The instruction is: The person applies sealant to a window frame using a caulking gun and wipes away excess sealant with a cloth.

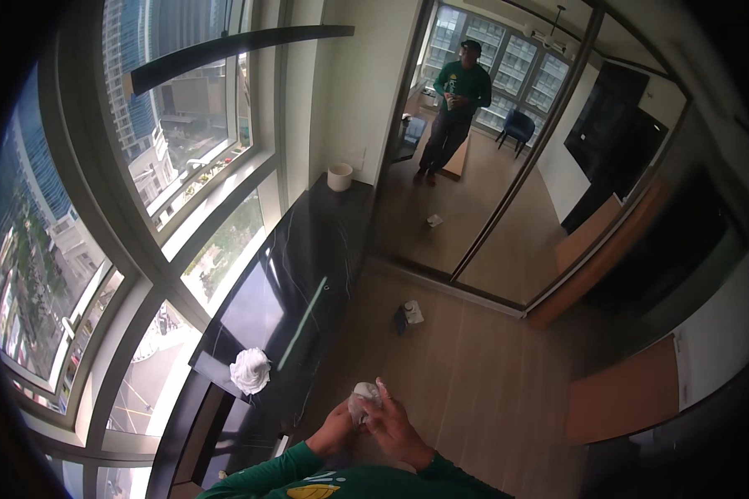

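Note:
Both my hands are together low in the head view, in front of my chest in green sleeves. My left hand [334,430] and my right hand [398,428] both grip a small crumpled white wad [361,397], likely a cloth or paper, held between the fingers above the wooden floor. A second crumpled white wad [250,369] lies on the black glossy ledge [308,274] to the left of my hands, apart from them.
The black ledge runs under tall windows [183,125] on the left, with a white cup [339,176] at its far end. A small white and dark object [408,314] lies on the wooden floor. Mirrored sliding doors [491,166] ahead reflect a standing person.

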